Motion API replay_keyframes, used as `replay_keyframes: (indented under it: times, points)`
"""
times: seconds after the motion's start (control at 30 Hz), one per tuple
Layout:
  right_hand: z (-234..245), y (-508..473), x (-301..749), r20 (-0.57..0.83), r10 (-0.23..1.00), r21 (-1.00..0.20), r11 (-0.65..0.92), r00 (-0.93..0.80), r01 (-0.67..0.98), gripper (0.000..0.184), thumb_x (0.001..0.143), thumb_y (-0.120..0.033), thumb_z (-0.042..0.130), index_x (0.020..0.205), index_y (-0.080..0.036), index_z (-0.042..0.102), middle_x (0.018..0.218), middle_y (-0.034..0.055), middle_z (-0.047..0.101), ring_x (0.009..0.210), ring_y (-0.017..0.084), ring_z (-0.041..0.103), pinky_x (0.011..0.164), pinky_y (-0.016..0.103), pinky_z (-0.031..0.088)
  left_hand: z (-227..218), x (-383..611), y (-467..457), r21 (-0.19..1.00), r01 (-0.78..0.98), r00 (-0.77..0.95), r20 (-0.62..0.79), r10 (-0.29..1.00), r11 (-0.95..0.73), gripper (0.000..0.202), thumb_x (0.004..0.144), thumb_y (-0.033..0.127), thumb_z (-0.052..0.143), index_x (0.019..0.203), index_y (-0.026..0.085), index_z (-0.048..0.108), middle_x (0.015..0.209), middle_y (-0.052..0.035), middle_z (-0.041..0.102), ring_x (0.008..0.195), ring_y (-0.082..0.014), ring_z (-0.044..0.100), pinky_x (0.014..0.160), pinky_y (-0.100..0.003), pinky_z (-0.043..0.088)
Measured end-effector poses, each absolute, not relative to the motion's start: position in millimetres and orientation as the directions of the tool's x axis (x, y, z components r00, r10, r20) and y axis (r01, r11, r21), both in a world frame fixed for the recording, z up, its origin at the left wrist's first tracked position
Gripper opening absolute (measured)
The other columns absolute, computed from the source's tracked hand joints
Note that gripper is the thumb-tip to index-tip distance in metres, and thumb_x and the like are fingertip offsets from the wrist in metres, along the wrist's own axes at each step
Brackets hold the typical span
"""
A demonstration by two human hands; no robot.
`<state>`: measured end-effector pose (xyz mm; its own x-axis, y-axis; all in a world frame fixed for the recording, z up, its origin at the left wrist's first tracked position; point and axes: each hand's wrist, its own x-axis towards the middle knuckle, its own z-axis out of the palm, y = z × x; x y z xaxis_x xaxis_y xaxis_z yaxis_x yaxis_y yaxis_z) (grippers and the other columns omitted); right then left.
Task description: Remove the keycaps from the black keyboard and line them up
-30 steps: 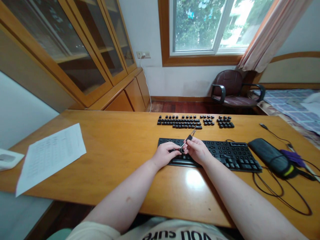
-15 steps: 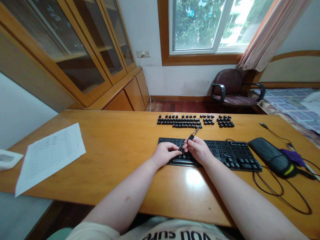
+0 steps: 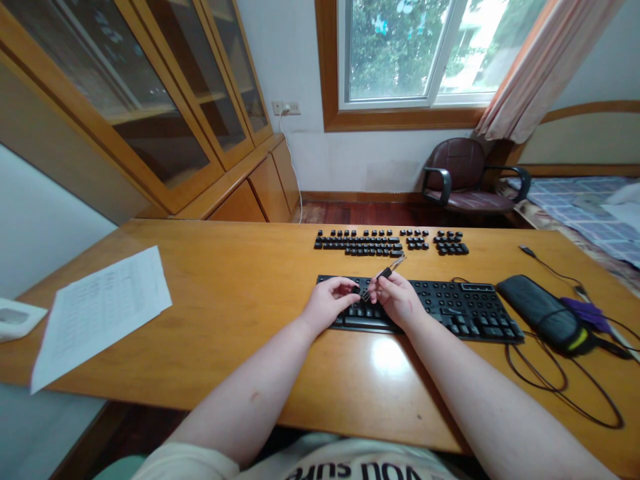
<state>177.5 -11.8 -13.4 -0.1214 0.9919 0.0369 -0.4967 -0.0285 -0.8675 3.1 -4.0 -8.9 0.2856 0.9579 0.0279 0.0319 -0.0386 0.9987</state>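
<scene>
A black keyboard [image 3: 450, 310] lies on the desk under both my hands, with many of its keycaps off. My right hand [image 3: 400, 300] is closed around a keycap puller [image 3: 385, 273], which has a dark handle and thin wire loops at both ends. Its lower wires point down at the left part of the keyboard. My left hand [image 3: 333, 303] pinches a small black keycap [image 3: 356, 290] between thumb and fingertips, just left of the wires. Behind the keyboard, loose keycaps [image 3: 357, 243] lie in rows.
On the wooden desk [image 3: 225, 300], paper sheets [image 3: 105, 307] lie at the left beside a white device [image 3: 20, 320]. A dark pouch [image 3: 543, 313], a purple item [image 3: 587, 313] and looped black cable [image 3: 595, 387] are at the right. Beyond stands an office chair [image 3: 460, 173].
My hands have drawn slightly apart. The puller's wires have come away from the left fingers, and the keycap now shows in my left hand.
</scene>
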Motion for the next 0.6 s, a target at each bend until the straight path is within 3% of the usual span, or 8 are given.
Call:
replay_keyframes:
  times: [0.2,0.33,0.47,0.6]
  points:
    - [-15.8,-5.8,181.8,0.060,0.998,-0.865,0.053,0.002,-0.499,0.018,0.079,-0.038,0.061,0.079,-0.020,0.058,0.065,-0.0007,0.061,0.047,0.010,0.049,0.044,0.023,0.043,-6.3,-2.3,2.8,0.977,-0.185,0.223,-0.062,0.973,0.104,0.027,0.073,0.028,0.062,0.095,0.015,0.055,0.069,0.0004,0.062,0.057,-0.0085,0.059,0.062,-0.024,0.052]
    - [-16.3,-3.4,183.7,0.062,0.997,-0.853,0.074,0.040,-0.517,0.017,0.080,-0.037,0.059,0.079,-0.021,0.057,0.064,-0.0017,0.060,0.045,0.009,0.046,0.044,0.023,0.042,-6.4,-6.4,4.9,0.953,-0.274,0.195,-0.078,0.978,0.130,0.028,0.072,0.032,0.062,0.094,0.014,0.059,0.075,0.0002,0.059,0.060,-0.0068,0.056,0.066,-0.025,0.054]
    - [-15.1,-4.1,182.4,0.013,0.999,-0.810,0.030,0.034,-0.586,0.017,0.077,-0.035,0.064,0.079,-0.019,0.060,0.066,-0.0013,0.060,0.046,0.008,0.046,0.043,0.022,0.041,-4.2,-4.4,5.1,0.939,-0.293,0.164,-0.137,0.977,0.181,0.032,0.074,0.043,0.061,0.085,0.013,0.061,0.071,-0.0001,0.057,0.054,-0.0053,0.051,0.059,-0.023,0.054]
    - [-12.1,-5.3,180.4,-0.047,0.998,-0.744,-0.015,0.030,-0.669,0.017,0.072,-0.032,0.069,0.076,-0.017,0.062,0.065,-0.0010,0.062,0.046,0.007,0.046,0.043,0.021,0.039,6.8,-2.3,24.2,0.954,-0.204,0.142,-0.194,0.971,0.220,0.028,0.066,0.031,0.069,0.088,0.014,0.064,0.071,-0.0006,0.061,0.056,-0.0055,0.055,0.063,-0.022,0.053]
